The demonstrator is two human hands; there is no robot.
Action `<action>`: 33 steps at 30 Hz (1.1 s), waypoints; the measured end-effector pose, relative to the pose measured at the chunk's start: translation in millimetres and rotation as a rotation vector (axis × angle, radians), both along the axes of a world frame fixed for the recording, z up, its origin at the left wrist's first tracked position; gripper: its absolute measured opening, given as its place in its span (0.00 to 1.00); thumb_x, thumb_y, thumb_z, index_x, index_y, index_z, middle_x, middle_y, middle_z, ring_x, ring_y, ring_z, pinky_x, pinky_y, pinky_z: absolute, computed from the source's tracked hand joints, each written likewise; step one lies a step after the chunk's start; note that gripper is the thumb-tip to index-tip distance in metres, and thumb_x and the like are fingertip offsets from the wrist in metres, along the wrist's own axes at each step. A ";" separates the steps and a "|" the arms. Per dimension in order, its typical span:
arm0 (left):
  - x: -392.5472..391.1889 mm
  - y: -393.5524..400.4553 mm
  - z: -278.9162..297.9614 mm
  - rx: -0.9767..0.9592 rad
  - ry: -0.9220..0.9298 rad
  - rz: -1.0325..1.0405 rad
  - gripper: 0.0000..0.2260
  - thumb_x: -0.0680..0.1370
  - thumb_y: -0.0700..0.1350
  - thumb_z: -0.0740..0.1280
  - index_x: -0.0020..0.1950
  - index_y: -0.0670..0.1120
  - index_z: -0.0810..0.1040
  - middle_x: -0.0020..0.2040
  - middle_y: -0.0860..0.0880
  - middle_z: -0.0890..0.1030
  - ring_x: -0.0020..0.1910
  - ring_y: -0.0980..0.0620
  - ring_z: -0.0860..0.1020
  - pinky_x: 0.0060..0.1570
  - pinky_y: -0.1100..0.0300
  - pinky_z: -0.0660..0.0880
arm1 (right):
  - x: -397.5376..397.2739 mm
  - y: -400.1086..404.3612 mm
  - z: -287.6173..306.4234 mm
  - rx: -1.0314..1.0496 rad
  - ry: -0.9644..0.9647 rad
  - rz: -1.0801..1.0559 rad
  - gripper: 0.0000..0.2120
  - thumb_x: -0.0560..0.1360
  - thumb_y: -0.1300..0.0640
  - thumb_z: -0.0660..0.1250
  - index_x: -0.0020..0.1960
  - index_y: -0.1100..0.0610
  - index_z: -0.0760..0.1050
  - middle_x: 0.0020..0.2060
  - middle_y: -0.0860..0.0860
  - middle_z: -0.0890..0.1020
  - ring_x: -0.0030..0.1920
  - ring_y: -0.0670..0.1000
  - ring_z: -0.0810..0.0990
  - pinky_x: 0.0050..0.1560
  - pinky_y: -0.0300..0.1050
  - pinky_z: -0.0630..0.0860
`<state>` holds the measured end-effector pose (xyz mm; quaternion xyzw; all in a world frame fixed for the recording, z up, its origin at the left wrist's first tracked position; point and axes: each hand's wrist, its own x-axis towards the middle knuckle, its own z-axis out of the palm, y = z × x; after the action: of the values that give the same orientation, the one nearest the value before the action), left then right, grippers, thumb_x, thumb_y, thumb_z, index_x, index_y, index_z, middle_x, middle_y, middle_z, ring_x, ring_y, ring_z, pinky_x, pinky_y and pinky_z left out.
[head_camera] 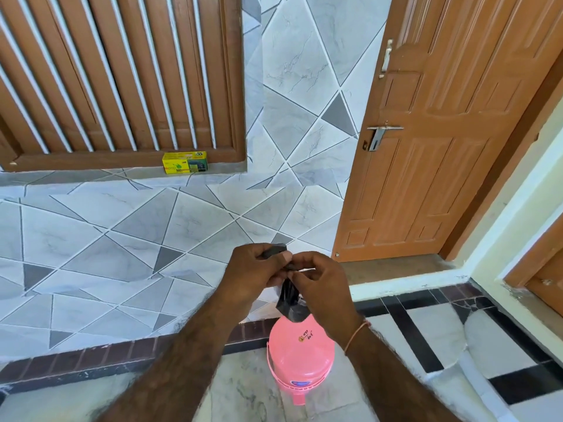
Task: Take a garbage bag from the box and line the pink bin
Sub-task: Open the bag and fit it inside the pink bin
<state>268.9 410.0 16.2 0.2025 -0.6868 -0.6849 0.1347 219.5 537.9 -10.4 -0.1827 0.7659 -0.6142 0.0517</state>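
I see both hands pinching a folded black garbage bag [288,295], left hand [254,274] touching right hand [320,286]. Pink bin [300,357] on the floor right below them. Yellow box [185,162] on the ledge, well beyond the hands.

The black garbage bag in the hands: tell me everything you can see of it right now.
The garbage bag is black, thin, glossy plastic, not yet opened out: a narrow folded strip. Its top end is pinched between the fingers of the left hand and the right hand, held in front of the person. The lower end hangs free, crumpled, and in this view overlaps the top of the pink bin; whether it touches the bin cannot be told.
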 end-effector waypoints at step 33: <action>-125.1 -24.2 20.9 0.023 0.162 0.316 0.07 0.66 0.37 0.78 0.37 0.45 0.81 0.35 0.48 0.84 0.34 0.49 0.80 0.39 0.56 0.75 | -129.7 -13.5 27.9 -0.045 0.147 -0.053 0.08 0.69 0.55 0.77 0.44 0.49 0.79 0.35 0.44 0.81 0.37 0.42 0.78 0.37 0.29 0.74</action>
<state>143.8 385.8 37.1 0.2537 -0.6253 -0.6772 0.2934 89.7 524.4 17.5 -0.2080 0.7582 -0.6174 -0.0253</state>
